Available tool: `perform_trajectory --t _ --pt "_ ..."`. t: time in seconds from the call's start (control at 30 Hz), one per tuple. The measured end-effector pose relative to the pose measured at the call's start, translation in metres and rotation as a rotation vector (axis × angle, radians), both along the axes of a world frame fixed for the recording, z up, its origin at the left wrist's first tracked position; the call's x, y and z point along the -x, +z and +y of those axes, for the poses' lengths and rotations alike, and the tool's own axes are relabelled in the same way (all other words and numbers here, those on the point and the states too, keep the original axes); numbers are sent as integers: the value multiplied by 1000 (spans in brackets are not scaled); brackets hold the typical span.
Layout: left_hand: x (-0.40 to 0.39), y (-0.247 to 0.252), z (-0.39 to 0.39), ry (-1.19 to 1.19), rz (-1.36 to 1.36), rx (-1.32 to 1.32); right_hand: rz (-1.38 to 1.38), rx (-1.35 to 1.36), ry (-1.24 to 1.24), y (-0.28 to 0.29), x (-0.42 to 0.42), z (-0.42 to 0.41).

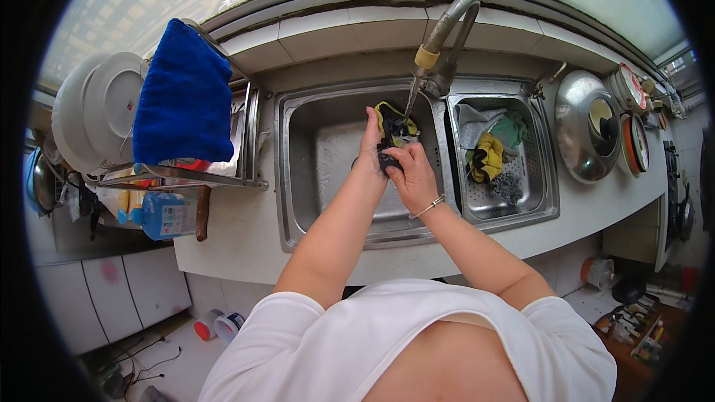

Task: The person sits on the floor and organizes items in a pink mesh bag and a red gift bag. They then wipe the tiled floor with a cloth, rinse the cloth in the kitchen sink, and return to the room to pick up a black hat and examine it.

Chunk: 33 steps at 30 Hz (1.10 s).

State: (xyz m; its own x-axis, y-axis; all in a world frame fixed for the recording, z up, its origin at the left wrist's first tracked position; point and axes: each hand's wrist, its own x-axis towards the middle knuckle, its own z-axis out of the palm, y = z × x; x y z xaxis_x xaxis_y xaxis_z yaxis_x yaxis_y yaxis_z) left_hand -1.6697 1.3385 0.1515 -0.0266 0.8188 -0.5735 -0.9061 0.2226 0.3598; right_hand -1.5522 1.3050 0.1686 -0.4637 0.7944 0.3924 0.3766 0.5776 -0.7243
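Observation:
A wet black cloth with yellow edging (389,123) is between my hands over the large steel basin (318,145). My left hand (370,137) holds it from the left side, its fingers mostly hidden behind the cloth. With bent fingers and thumb, my right hand (414,176) grips the dark lower part of it. Water runs from the faucet (427,58) onto the cloth. Inside the smaller basin (475,209) at the right lie a yellow and black cloth (487,157), a grey cloth (477,123), a green cloth (509,129) and a dark mesh scourer (507,188).
Left of the sink, a blue towel (183,95) hangs over a metal dish rack (195,178) with white plates (114,111). A blue bottle (167,216) stands near it. Right of the sink is a large steel lid (578,123). Plastic jars (226,325) are on the floor.

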Motion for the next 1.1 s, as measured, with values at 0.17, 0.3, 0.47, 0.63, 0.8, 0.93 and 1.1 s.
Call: perform_trajectory --t 0.17,0.3,0.47,0.63,0.8,0.93,1.1 --pt "-4 -29 9 106 -41 93 -410 66 -52 0 15 40" --pt "-7 -16 2 93 23 176 -603 261 -93 -3 37 82" --pt "-5 -3 -3 -21 226 91 -290 565 -173 -66 10 127" --pt "15 -21 -6 167 181 145 35 342 -72 -44 4 53" --pt "16 -34 8 61 15 26 -141 139 -22 -3 -2 3" --pt "2 -7 12 -7 0 25 -163 -79 -49 7 2 18" --pt "-5 -24 23 65 145 47 -440 26 -92 20 16 52"
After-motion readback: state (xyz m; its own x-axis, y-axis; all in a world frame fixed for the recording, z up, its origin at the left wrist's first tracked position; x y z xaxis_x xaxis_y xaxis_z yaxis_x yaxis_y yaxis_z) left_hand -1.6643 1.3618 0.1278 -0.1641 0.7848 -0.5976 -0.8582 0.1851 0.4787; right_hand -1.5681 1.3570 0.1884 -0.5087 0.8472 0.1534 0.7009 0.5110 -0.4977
